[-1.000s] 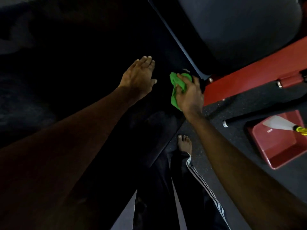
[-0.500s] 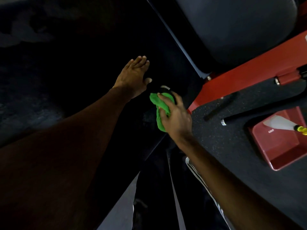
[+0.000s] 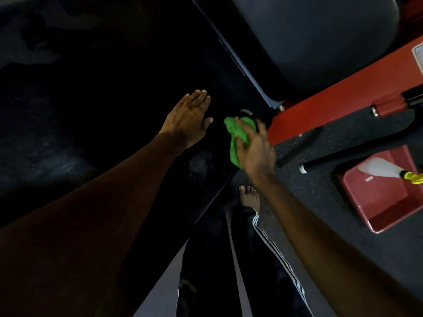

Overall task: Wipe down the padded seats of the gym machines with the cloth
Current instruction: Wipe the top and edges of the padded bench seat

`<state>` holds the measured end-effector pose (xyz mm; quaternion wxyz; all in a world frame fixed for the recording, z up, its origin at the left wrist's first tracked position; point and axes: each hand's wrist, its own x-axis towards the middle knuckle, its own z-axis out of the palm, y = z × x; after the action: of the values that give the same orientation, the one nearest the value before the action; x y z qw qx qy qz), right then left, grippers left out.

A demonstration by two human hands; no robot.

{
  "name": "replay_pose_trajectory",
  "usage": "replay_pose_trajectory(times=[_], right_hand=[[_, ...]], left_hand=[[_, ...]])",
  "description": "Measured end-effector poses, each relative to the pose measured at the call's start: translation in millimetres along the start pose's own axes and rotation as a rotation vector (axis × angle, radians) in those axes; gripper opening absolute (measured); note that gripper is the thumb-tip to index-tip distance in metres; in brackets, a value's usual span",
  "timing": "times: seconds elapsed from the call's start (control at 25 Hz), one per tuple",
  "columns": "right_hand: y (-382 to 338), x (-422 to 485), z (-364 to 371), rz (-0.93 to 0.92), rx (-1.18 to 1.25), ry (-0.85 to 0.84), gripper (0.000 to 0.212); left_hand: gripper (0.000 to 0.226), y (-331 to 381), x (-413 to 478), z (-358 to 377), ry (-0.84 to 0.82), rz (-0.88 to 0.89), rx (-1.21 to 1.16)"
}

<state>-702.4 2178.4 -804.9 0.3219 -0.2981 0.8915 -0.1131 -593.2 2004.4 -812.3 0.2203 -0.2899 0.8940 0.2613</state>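
Note:
A bright green cloth [image 3: 237,136] is bunched in my right hand [image 3: 256,149], which presses it on the near right corner of a large black padded seat [image 3: 114,99]. My left hand [image 3: 187,117] lies flat on the same pad, palm down, fingers together, just left of the cloth and holding nothing. A second dark padded cushion [image 3: 320,35] sits at the top right, on a red machine frame [image 3: 332,104]. The black pad is very dark and its surface is hard to make out.
A red plastic bin [image 3: 389,211] stands on the speckled rubber floor [image 3: 309,193] at the right, with a white and yellow spray bottle [image 3: 389,170] across it. A black bar [image 3: 357,149] lies on the floor. My bare foot [image 3: 249,197] and striped trousers [image 3: 270,245] are below.
My right hand swept the cloth down and left along the pad's corner, then back a little to the right. My left hand stayed flat on the pad.

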Motion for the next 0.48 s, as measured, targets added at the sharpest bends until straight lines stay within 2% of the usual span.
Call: replay_pose_trajectory(times=[0.2, 0.48], right_hand=[[14.6, 81.4, -9.9, 0.185, 0.073, 0.083, 0.047], [18.0, -7.6, -0.6, 0.101, 0.171, 0.02, 0.052]], left_hand=[[0.078, -0.3, -1.1, 9.2, 0.005, 0.004, 0.089], [0.079, 3.1, -1.0, 11.4, 0.03, -0.034, 0.115]])
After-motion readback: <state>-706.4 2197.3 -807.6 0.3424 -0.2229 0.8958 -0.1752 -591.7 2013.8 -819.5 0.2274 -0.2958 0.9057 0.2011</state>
